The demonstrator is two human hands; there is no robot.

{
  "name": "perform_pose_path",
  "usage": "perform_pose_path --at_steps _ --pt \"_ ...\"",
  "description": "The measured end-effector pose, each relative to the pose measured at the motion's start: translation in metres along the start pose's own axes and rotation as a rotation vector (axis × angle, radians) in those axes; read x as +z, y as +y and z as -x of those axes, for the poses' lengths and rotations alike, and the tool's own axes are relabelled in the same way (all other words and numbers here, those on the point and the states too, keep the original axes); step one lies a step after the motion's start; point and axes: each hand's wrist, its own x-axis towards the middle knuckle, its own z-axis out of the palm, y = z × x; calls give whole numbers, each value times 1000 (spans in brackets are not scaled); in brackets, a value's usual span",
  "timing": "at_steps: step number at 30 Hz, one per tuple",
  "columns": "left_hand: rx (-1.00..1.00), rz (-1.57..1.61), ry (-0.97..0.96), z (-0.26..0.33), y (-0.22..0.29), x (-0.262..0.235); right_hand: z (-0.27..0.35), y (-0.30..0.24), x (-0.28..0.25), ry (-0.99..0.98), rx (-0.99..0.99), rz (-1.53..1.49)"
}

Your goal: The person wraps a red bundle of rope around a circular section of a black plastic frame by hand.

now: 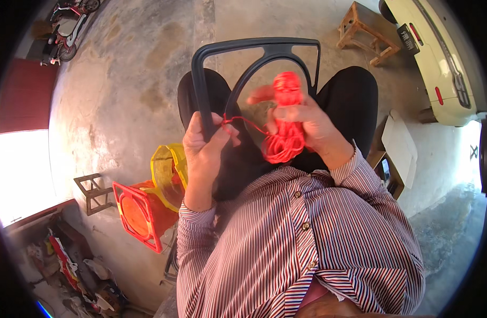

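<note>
Forearms [199,197] reaching forward: left hand [203,148] gripping dark frame [201,90]; right hand [311,123] curled around red cord bundle [284,142].

Your left grip [205,148] and right grip [310,123], both curled in
Left forearm [195,225] points nearly straight up, btw, while your right forearm [354,169] slants inward and that grip's kinda blurry.

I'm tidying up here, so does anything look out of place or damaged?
The jumbled heap at lower left looks untidy, with things lying across one another at differing angles. I see no clear spill or damage.
</note>
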Motion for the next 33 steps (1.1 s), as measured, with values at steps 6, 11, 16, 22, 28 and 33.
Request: perform_pose_path --at_steps 6,11,16,22,28,33 --pt "-18 -97 -44 0 3 3 -5 35 -3 -104 314 224" --pt "-3 -34 -5 0 4 3 1 15 -15 -87 209 205" --pt "-42 -86 7 -2 -4 -4 -3 15 -2 -107 -162 -3" --pt "-62 -90 -33 1 3 13 -22 13 6 110 -77 273" --pt "4 -326 -94 3 7 19 -25 16 22 105 -134 390" --pt "86 -443 -155 6 14 20 -21 11 24 94 -132 516"
